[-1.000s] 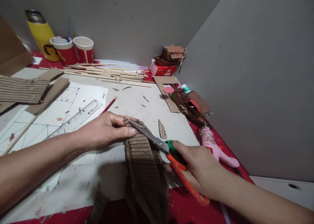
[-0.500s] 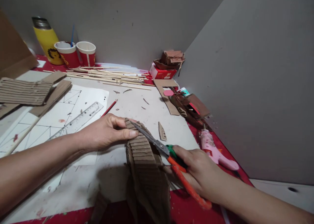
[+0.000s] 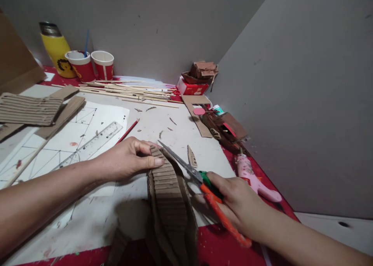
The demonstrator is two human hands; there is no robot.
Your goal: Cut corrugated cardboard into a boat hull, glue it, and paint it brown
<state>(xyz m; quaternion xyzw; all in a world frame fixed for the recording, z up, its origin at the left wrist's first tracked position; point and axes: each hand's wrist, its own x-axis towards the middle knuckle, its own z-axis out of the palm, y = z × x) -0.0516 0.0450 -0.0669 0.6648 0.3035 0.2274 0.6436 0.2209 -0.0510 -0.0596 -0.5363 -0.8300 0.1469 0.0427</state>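
My left hand (image 3: 136,157) pinches the top end of a curved strip of corrugated cardboard (image 3: 167,188), thumb on its ridged face. The strip's lower part hangs over the table's near edge, in shadow. In my right hand (image 3: 233,198) is a pair of scissors (image 3: 214,209) with orange and green handles. The blades look nearly closed and point up and left, just beside the strip's upper right edge. A small pointed cardboard scrap (image 3: 191,156) lies beyond the blades, and thin brown slivers are scattered on the white board (image 3: 157,122).
A ruler (image 3: 90,143) and a red pencil (image 3: 127,130) rest by a paper drawing (image 3: 87,120). Wooden sticks (image 3: 128,91), two paper cups (image 3: 103,65) and a yellow bottle (image 3: 55,50) are at the back. At right lies a pink glue gun (image 3: 256,180); cardboard pieces (image 3: 32,108) are at left.
The scissors have come away from the strip's top end, slightly to the right. A new curled sliver lies on the board beyond my left hand.
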